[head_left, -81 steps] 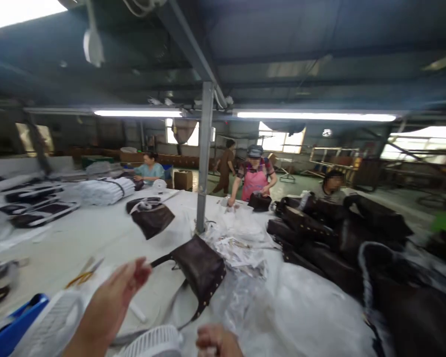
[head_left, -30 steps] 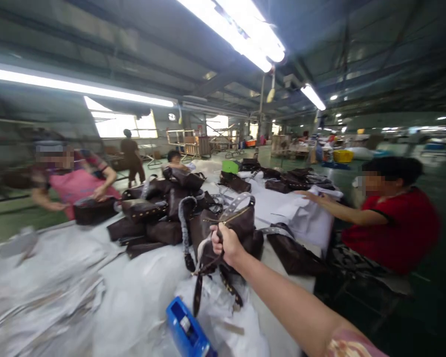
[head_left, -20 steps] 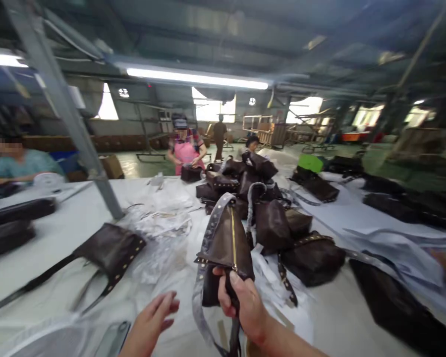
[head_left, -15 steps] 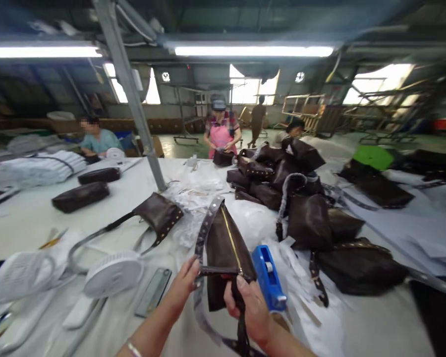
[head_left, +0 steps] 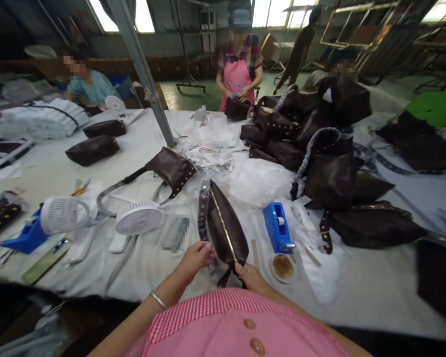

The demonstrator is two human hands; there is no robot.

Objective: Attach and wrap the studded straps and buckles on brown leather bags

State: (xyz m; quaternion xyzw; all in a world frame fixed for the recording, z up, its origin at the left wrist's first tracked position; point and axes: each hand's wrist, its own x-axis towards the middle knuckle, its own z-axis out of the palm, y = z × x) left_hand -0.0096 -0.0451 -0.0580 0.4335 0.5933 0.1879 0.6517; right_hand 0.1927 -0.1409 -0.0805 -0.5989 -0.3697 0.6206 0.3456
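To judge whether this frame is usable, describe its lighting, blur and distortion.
Head view: sharp around the left hand and right hand gripping the dark brown bag; head view: soft, even light on the white table, windows blown out; head view: the wide lens bows the table's near edge and tilts the grey post; head view: one pixelated patch beside the white fan.

Daylight is streaming through high windows [head_left: 144, 12] onto a green floor [head_left: 193, 98]; a slanting steel post [head_left: 144, 74] is rising from the white-covered counter [head_left: 357, 292].
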